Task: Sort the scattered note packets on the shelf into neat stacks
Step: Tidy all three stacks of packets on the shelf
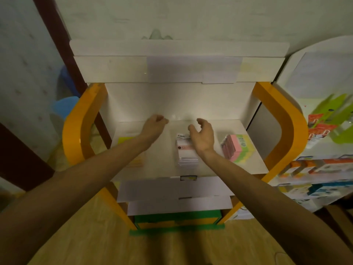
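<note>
Left hand: the left hand hovers over the white shelf, fingers loosely curled, holding nothing.
Right hand: the right hand is cupped and spread above the shelf, gripping nothing – palm turned inward.
White packet stack: the white packet stack lies just left of the right wrist, film-wrapped and glossy; probably light, stiff and a little slippery – best pinched by its long edges.
Pink-green packet: the pink-green packet sits right of the right hand, a blocky, squared pad.
Yellow packets: the yellow packets, flat and thin, lie under the left forearm, blurred.
</note>
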